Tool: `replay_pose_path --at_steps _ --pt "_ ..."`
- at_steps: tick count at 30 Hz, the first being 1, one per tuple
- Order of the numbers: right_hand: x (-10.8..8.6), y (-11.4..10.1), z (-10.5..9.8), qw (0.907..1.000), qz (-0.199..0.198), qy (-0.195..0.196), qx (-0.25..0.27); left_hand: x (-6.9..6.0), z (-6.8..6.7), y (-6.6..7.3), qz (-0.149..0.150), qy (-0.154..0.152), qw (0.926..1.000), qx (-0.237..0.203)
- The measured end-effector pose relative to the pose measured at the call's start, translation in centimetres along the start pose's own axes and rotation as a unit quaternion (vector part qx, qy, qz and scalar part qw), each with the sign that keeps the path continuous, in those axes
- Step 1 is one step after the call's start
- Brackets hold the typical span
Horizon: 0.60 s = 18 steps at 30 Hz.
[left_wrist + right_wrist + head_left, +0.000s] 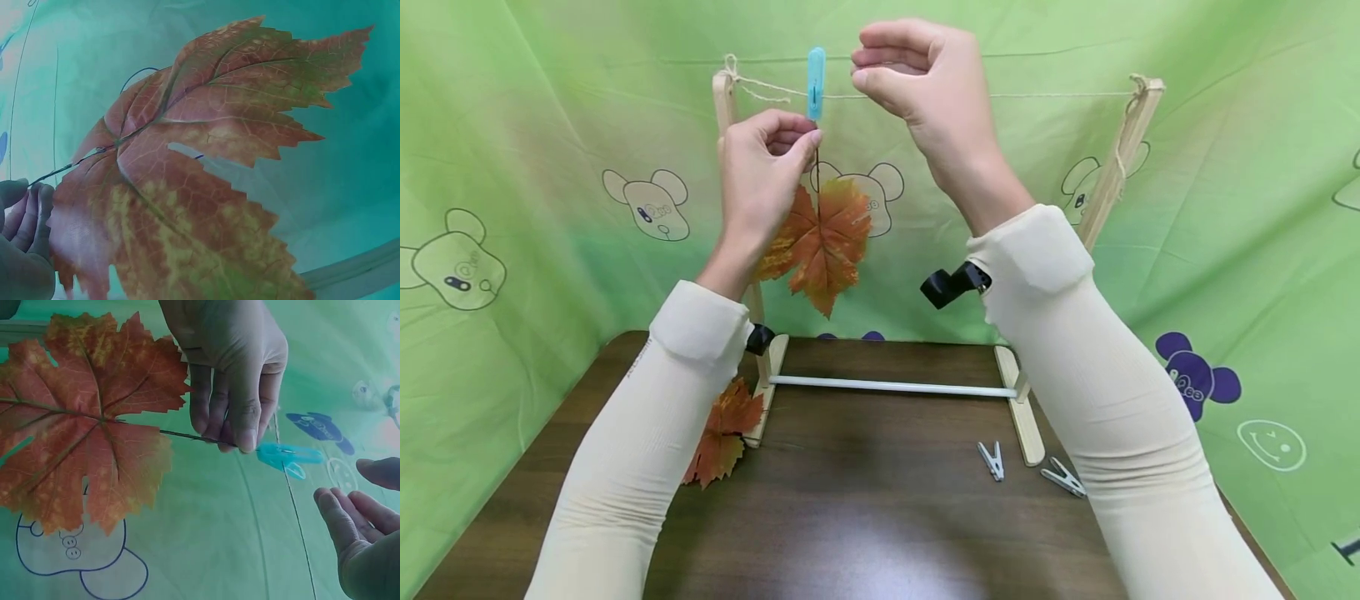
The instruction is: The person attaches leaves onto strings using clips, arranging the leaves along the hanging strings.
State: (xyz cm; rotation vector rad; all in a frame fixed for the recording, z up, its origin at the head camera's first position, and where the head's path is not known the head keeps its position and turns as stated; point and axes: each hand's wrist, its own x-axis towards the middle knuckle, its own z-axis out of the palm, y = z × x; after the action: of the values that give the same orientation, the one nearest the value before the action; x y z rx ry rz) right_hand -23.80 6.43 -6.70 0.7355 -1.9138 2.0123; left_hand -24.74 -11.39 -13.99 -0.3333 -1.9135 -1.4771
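Observation:
An orange artificial maple leaf point(827, 246) hangs stem-up under the string. My left hand point(767, 167) pinches its thin dark stem near the top. A blue clothespin point(816, 83) is clipped upright on the string just above those fingertips, at the stem's end. To the right of the clothespin, my right hand point(928, 92) is raised and holds nothing. Its fingers are loosely bent, with a gap between thumb and fingertips in the right wrist view. The left wrist view shows the leaf point(206, 119) close up, with the stem between the left fingers.
The string point(1060, 94) is tied between two wooden posts point(1120, 167), joined low by a white rod point(895, 386). Another orange leaf point(722, 433) lies by the left foot. Two pale clothespins point(992, 461) lie near the right foot on the brown table point(850, 517). Green printed cloth surrounds it.

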Motion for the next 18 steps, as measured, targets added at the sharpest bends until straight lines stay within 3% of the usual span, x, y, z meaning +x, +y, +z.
replay_pose_path --at_steps 10,15,18 --pt "-2.9 0.9 -2.3 0.9991 -0.022 -0.014 -0.034 -1.0 -1.2 0.4 0.014 0.013 0.9986 0.049" --pt "-4.3 1.5 -4.0 0.9992 -0.008 -0.019 -0.034 -2.5 -1.9 0.8 0.035 0.001 0.9982 0.049" --pt "-5.3 1.7 -5.2 0.9987 -0.004 -0.019 -0.046 -3.8 -2.3 0.8 0.064 -0.011 0.9967 0.048"
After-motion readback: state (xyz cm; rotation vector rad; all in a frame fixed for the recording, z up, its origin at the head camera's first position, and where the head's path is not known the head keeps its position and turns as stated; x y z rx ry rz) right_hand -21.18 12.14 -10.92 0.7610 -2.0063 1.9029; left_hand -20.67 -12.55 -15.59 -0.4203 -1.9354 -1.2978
